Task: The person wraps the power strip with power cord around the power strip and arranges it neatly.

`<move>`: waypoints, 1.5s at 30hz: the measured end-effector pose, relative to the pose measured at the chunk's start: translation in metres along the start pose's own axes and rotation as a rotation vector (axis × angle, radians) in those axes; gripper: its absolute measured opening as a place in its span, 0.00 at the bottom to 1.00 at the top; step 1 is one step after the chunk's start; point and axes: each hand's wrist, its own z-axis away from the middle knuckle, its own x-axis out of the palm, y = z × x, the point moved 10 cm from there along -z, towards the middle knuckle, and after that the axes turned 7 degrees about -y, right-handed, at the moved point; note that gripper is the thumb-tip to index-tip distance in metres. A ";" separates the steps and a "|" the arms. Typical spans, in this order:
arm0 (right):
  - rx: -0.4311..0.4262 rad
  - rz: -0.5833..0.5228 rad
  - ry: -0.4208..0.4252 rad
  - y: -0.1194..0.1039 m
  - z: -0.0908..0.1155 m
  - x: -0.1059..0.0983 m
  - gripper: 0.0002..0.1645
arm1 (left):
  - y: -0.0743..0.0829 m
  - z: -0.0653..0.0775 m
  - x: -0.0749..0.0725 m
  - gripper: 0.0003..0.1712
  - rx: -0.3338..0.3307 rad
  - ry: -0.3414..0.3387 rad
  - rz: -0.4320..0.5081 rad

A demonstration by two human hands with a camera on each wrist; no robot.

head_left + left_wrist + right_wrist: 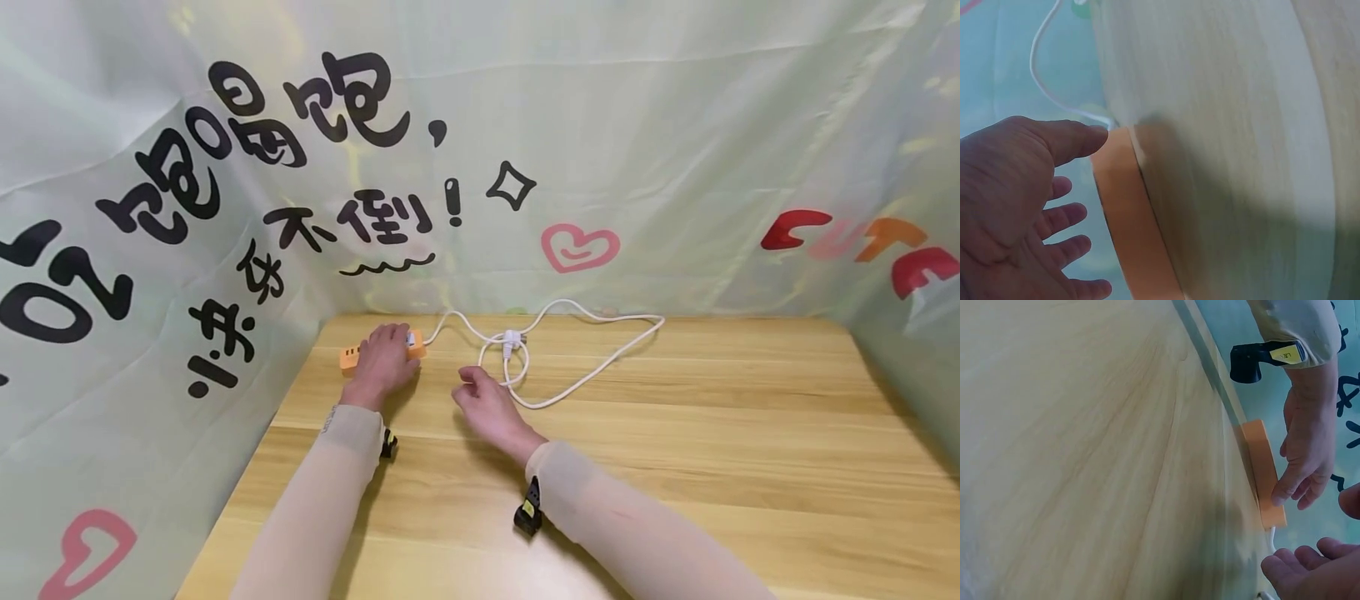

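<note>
I see the left hand [382, 360], fingers loosely extended, at the power strip [349, 361] on the bench [675, 467], probably steadying it; right of the strip, the right hand [491, 408] looks relaxed (holding nothing).

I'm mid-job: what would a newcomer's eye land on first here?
Probably the big black lettering on the backdrop, upper left in the head view. Next, the orange power strip at the far left of the table, with the left hand over it. Then the white cord, looping to the strip's right.
</note>
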 end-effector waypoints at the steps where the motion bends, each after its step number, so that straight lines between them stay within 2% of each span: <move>1: 0.004 0.004 -0.003 0.000 0.000 0.001 0.29 | 0.000 -0.001 0.001 0.42 -0.004 -0.006 -0.001; 6: 0.017 0.011 -0.012 0.001 0.000 0.004 0.30 | -0.003 -0.002 0.005 0.42 -0.026 -0.028 -0.001; 13: 0.025 -0.001 -0.022 0.004 0.000 0.007 0.30 | -0.010 -0.004 0.011 0.40 -0.068 -0.043 -0.071; 19: 0.030 -0.002 -0.023 0.005 0.001 0.007 0.30 | -0.007 -0.002 0.009 0.32 -0.056 -0.020 -0.101; 25: 0.026 0.002 -0.008 0.005 0.003 0.006 0.29 | -0.004 0.002 0.003 0.28 -0.039 0.018 -0.123; 29: 0.022 0.002 0.002 0.006 0.003 0.003 0.29 | 0.003 0.004 -0.003 0.27 -0.028 0.054 -0.091; 35: 0.015 0.003 0.016 0.005 0.002 -0.002 0.29 | 0.014 0.011 -0.011 0.35 -0.049 0.081 0.014; 45: -0.044 -0.010 0.094 -0.001 0.003 -0.017 0.30 | 0.036 0.029 -0.016 0.39 -0.101 0.028 0.106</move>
